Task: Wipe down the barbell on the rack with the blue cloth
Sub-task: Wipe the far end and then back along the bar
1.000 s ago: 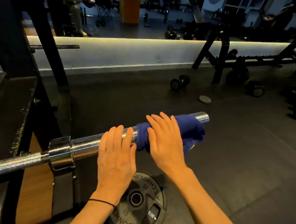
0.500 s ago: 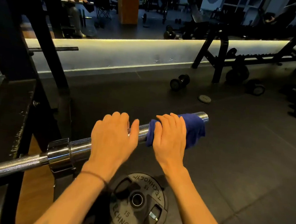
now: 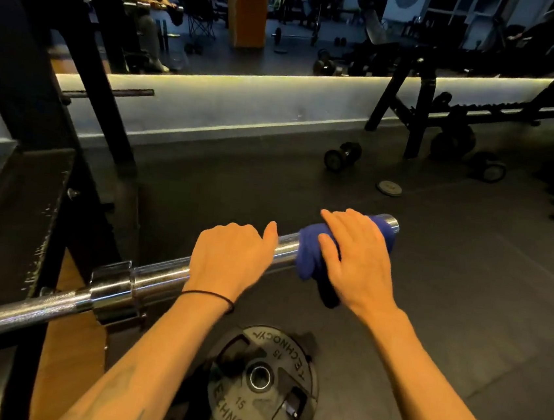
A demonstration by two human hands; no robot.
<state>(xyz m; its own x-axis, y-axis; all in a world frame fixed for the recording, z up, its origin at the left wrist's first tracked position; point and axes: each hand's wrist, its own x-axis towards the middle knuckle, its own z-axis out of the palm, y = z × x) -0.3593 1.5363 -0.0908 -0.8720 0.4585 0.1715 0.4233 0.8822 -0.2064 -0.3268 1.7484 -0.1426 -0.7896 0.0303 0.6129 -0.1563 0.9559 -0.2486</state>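
A chrome barbell (image 3: 155, 277) lies on the black rack (image 3: 11, 216) and runs from the lower left up to its free sleeve end at centre right. My left hand (image 3: 229, 256) grips the sleeve, fingers curled over the top. Just to its right, the blue cloth (image 3: 310, 251) is wrapped round the sleeve near the tip. My right hand (image 3: 356, 259) holds the cloth against the bar, fingers curled over it. A dark tail of cloth hangs below my right wrist.
A 15 kg weight plate (image 3: 260, 386) lies on the floor under my forearms. Dumbbells (image 3: 343, 155) and a small plate (image 3: 389, 187) lie farther out, beside a black dumbbell stand (image 3: 420, 101). A lit ledge and mirror run along the back.
My left hand went from lying flat over the sleeve to curling round it. My right hand slid the cloth outward toward the sleeve tip and twisted it, so a tail now hangs down.
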